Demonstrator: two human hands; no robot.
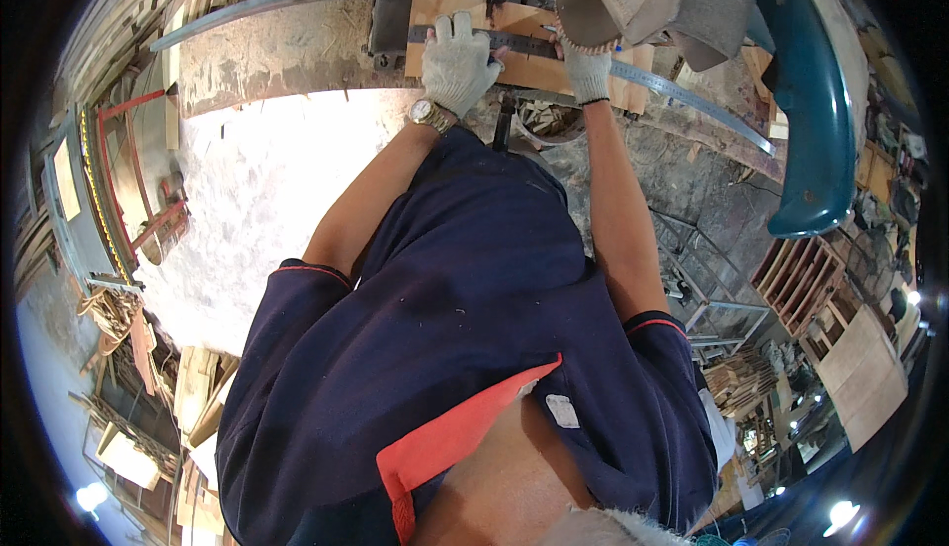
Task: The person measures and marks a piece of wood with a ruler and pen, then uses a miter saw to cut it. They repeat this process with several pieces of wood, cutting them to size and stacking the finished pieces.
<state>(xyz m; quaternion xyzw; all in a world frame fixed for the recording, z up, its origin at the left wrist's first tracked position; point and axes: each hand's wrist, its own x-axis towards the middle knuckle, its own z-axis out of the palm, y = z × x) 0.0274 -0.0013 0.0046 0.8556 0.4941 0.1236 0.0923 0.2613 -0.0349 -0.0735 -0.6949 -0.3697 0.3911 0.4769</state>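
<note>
A flat wooden board point(529, 74) lies on the worktable in front of me, with a long steel ruler point(692, 103) across it, running out past the board to the right. My left hand point(459, 70), in a white knit glove, rests on the ruler and board with its fingers laid forward and the thumb out to the side. My right hand point(589, 70), gloved the same way, is closed at the ruler's edge around a slim pen, of which only small parts show. A grey machine housing point(662, 2) hides part of the right fingers.
A teal curved machine arm point(816, 101) rises at the right. The worktable point(267, 57) stretches left with a metal rail point(287, 0) behind. Below the table, a round bin point(549, 121) holds wood scraps. A metal frame point(707, 284) and a slatted wooden crate point(799, 279) stand at right.
</note>
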